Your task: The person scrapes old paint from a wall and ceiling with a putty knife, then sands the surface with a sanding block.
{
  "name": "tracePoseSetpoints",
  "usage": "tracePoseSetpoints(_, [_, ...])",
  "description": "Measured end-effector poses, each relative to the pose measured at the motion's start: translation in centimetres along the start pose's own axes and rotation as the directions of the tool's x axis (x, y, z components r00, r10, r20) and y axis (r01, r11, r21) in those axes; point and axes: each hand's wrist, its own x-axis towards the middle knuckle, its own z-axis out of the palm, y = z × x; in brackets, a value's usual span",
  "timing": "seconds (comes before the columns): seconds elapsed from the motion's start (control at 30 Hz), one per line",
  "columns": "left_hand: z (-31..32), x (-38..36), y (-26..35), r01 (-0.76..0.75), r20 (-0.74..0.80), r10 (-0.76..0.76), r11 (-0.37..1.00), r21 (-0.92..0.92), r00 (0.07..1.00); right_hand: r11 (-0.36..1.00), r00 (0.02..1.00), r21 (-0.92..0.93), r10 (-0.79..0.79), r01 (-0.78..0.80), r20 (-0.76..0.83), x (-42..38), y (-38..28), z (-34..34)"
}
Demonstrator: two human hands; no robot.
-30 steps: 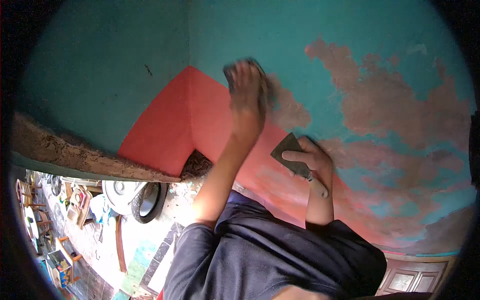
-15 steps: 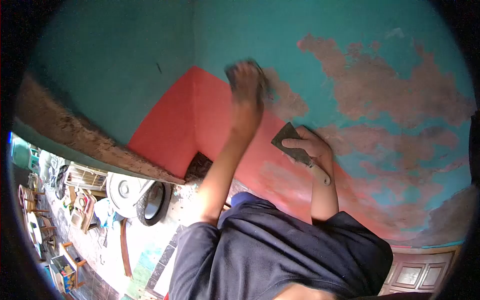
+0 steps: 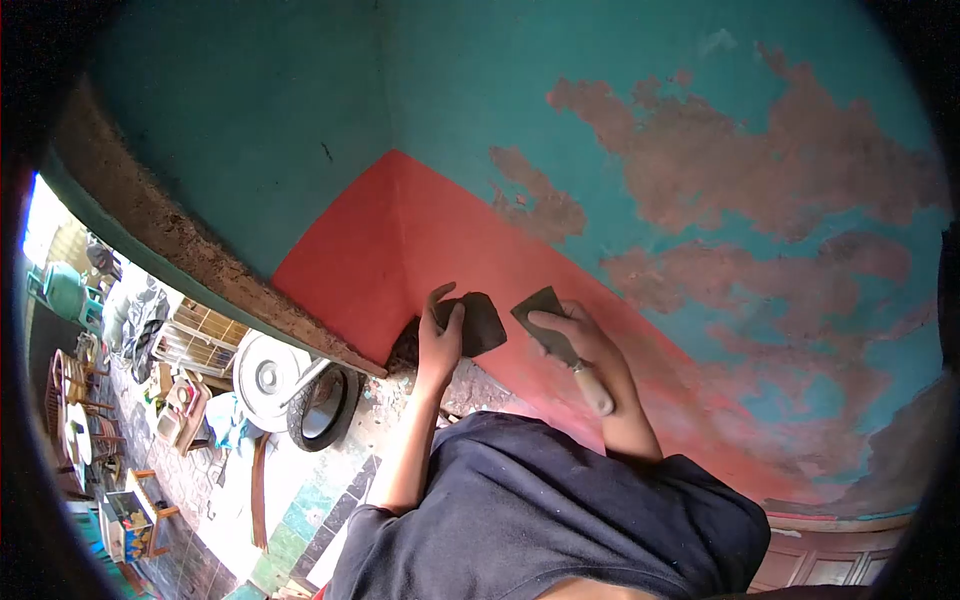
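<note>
My left hand pinches a dark, flat piece of sandpaper between thumb and fingers, in front of the red lower part of the wall. Across from it, my right hand grips a putty knife by its wide grey blade. The pale handle hangs down along the wrist. A small gap separates the blade from the sandpaper. Both hands are in front of the painted wall, green above and red below, with bare brownish patches where paint is gone.
At the lower left, a tire leans by a round white lid-like disc. Beyond are a wire cage, wooden chairs and clutter on the floor. A rough wall edge runs along the left. A panelled door stands lower right.
My left hand has come down and away from the bare patch near the corner, bringing the sandpaper close to the putty knife. My right hand has shifted slightly left and down.
</note>
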Motion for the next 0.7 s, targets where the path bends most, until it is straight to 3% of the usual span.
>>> tracePoseSetpoints(0.1, [0.8, -1.6, 0.0, 0.094, 0.003, -0.094, 0.987, -0.132, 0.996, 0.988, 0.999, 0.148, -0.048, 0.051, -0.023, 0.1, 3.1, 1.1])
tracePoseSetpoints(0.13, [1.0, -1.8, 0.0, 0.092, -0.001, -0.093, 0.987, -0.128, 0.996, 0.987, 0.999, 0.15, -0.05, 0.052, -0.018, 0.3, 3.5, 1.3])
tracePoseSetpoints(0.2, [1.8, -2.3, 0.3, 0.163, 0.162, -0.147, 0.983, -0.089, 0.976, 0.986, 0.991, 0.104, -0.131, 0.132, -0.016, 0.3, 3.7, 1.7])
tracePoseSetpoints(0.33, [4.0, -3.1, 0.1, 0.252, 0.198, -0.209, 0.941, -0.227, 0.958, 0.965, 0.97, 0.108, -0.242, 0.24, 0.006, -0.3, 2.9, 2.3])
tracePoseSetpoints(0.4, [4.7, -3.6, 0.8, 0.256, 0.184, -0.211, 0.925, -0.279, 0.96, 0.962, 0.962, 0.035, -0.271, 0.271, -0.015, -0.2, 3.0, 2.3])
tracePoseSetpoints(0.53, [5.3, -3.9, 0.8, 0.279, 0.213, -0.211, 0.885, -0.373, 0.954, 0.942, 0.948, 0.107, -0.318, 0.319, -0.031, -0.7, 2.8, 2.6])
tracePoseSetpoints(0.67, [5.8, -4.2, 2.6, 0.284, 0.249, -0.202, 0.89, -0.356, 0.947, 0.929, 0.93, 0.072, -0.357, 0.363, -0.089, 0.0, 3.8, 2.4])
tracePoseSetpoints(0.7, [6.0, -4.1, 3.1, 0.199, 0.204, -0.15, 0.948, -0.247, 0.968, 0.927, 0.927, 0.066, -0.362, 0.369, -0.102, -0.1, 3.6, 2.4])
